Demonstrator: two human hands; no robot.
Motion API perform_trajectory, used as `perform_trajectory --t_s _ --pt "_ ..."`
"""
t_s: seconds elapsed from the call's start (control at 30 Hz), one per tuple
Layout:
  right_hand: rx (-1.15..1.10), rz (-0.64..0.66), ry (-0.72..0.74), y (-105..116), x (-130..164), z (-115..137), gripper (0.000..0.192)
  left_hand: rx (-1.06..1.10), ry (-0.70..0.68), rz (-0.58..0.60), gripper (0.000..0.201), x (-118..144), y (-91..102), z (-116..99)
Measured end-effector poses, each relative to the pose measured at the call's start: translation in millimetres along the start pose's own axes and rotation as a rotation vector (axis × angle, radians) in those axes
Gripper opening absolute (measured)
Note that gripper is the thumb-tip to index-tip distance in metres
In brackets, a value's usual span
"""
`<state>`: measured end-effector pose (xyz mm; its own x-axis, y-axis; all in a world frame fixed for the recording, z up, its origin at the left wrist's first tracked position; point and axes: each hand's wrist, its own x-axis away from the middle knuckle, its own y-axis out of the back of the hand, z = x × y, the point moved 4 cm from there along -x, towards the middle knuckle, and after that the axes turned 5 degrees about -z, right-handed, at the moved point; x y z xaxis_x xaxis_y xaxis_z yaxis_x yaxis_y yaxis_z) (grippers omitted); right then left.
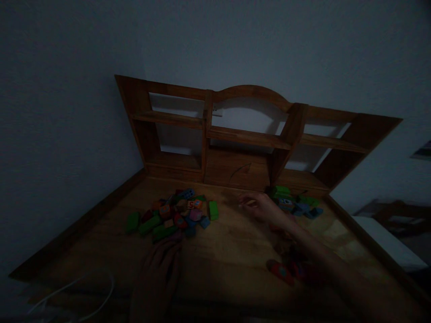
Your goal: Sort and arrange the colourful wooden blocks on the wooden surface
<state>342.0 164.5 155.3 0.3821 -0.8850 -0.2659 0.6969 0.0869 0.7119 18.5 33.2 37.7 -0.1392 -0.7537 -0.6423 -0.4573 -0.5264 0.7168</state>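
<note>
Dim head view of a wooden desk (229,251) backed by a shelf unit (249,134) set against the wall. The right hand (261,207) is extended over the middle of the desk, fingers curled together as if pinching something small and pale; what is gripped, if anything, cannot be told in the poor light. The left hand (158,269) is laid flat on the near desk, fingers loose and holding nothing, its tips just short of the left pile (175,213) of coloured blocks, perhaps as a brace. A second group, the right pile (294,202), is heaped against the foot of the shelf unit, just beyond the right hand. Red blocks (283,271) are seen beside the right forearm. A white cable (90,296) is looped at the near left edge
</note>
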Motion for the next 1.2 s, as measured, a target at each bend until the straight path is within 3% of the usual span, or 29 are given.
perform_trajectory --t_s 0.13,0.27,0.43,0.67,0.8,0.93,1.1,1.2 --pt "0.205 0.002 -0.098 60.4 39.4 -15.2 0.028 -0.007 0.009 0.004 0.033 -0.2 -0.6 1.7" --pt "0.370 -0.017 -0.144 88.6 95.7 -24.1 0.044 -0.001 0.018 0.025 0.033 1.4 -2.0 4.0" --pt "0.509 -0.110 -0.101 78.9 174.9 -36.0 0.072 0.009 0.028 0.028 0.032 2.3 -2.8 4.8" --pt "0.761 -0.240 -0.027 34.1 255.4 -60.9 0.047 0.018 0.009 0.074 0.037 6.6 -6.0 7.5" --pt "0.806 -0.294 0.033 26.3 270.7 -82.6 0.037 0.006 0.017 0.066 0.033 7.3 -5.7 8.0" --pt "0.783 -0.267 -0.006 29.7 267.3 -93.7 0.029 0.013 -0.005 0.056 0.033 4.8 -4.7 6.0" --pt "0.678 -0.215 -0.029 29.0 255.0 -82.5 0.027 0.031 0.007 0.046 0.031 3.3 -3.8 4.3" --pt "0.599 -0.271 -0.099 27.6 251.1 -72.1 0.020 0.043 0.036 0.050 0.030 4.2 -3.6 4.3"
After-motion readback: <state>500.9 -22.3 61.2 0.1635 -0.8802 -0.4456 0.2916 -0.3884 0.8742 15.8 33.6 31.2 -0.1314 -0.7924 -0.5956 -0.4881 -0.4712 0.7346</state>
